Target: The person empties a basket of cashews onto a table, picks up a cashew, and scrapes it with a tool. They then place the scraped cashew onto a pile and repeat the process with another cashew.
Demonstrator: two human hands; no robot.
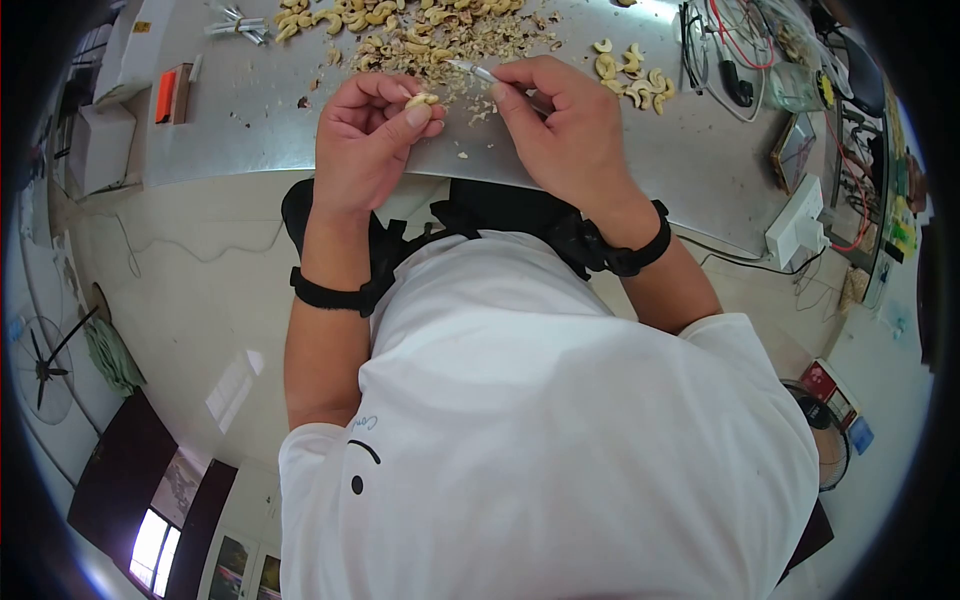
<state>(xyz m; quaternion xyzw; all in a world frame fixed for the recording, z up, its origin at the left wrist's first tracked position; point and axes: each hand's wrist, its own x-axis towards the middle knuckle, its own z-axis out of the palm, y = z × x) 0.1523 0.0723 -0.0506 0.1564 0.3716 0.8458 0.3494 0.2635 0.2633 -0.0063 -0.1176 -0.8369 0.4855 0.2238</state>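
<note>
A pale cashew nut (422,100) is pinched between the thumb and fingers of my left hand (375,140), over the near part of the metal table (240,120). My right hand (570,125) is closed round a slim craft knife (474,71), its tip pointing left, a little apart from the nut. Beyond my hands lies a heap of cashews and brown skin crumbs (430,35). A smaller group of pale cashews (635,78) rests to the right of my right hand.
Bundled white sticks (238,26) and an orange box (166,97) lie on the left. Cables and a black device (736,84) are on the right, with a framed item (793,152) and a white power strip (797,218) at the right edge.
</note>
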